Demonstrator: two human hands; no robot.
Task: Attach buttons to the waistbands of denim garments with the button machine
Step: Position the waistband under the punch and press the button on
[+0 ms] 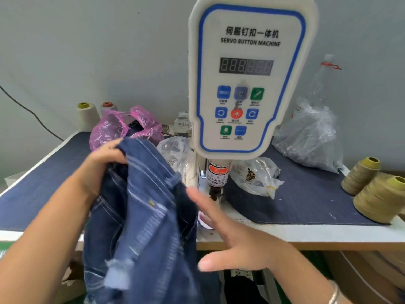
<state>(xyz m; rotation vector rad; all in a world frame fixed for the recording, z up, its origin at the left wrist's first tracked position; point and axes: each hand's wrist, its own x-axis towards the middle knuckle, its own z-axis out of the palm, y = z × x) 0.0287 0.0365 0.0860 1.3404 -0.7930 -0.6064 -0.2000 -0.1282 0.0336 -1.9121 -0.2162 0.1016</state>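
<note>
My left hand (105, 160) grips the top of a dark blue denim garment (140, 211) and holds it up left of the machine; the cloth hangs down over the table edge. A small brass rivet shows on the denim. My right hand (228, 235) is spread with straight fingers beside the garment, just below and in front of the machine's press head (217, 181). The white servo button machine (247, 80) stands at the table's middle with its control panel facing me. A clear bag of metal buttons (254, 174) lies right of the press head.
The table (306, 233) carries a dark denim mat. A pink plastic bag (122, 126) and a clear bag (175, 150) lie behind the garment. Another clear bag (309, 139) and a plastic bottle (322, 84) stand back right. Thread cones (377, 198) sit at the right edge, two more at back left.
</note>
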